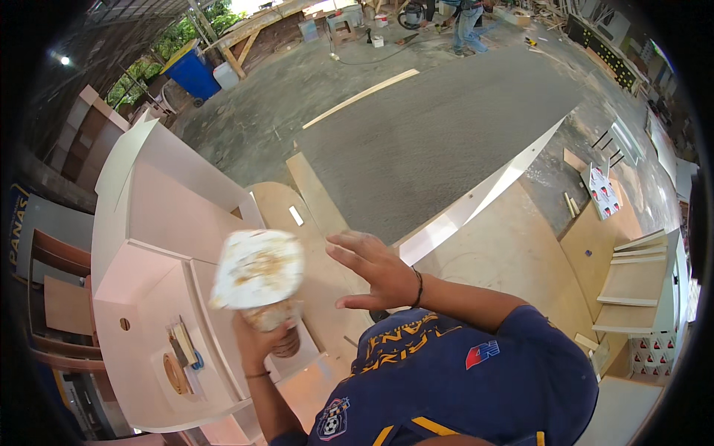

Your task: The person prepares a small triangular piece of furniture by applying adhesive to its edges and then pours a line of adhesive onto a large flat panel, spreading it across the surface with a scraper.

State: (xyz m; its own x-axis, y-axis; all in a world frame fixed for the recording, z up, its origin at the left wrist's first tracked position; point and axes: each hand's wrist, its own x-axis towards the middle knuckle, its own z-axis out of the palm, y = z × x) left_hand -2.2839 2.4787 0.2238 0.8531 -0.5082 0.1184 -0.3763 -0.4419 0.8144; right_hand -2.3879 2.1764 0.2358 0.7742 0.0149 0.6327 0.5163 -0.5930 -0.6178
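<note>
My left hand (pixel 260 338) is closed around a reddish-brown and whitish container, its lower part blurred. At its top is a broad white face (pixel 262 266) with brown smears; whether this is a lid or a separate piece I cannot tell. My right hand (pixel 381 269) is held out with its fingers apart and nothing in it. Below and beyond it lie a pale wooden board (pixel 491 275) and a large dark grey sheet (pixel 439 141). A small white strip (pixel 296 215) rests on the wood just beyond the container.
A pale pink cabinet (pixel 160 290) stands close on my left, with several small tools (pixel 182 346) inside. Shelving (pixel 632 282) stands at the right. A long wooden strip (pixel 361 97) borders the sheet's far side. Farther back are a blue bin (pixel 192 73) and another person (pixel 468 30).
</note>
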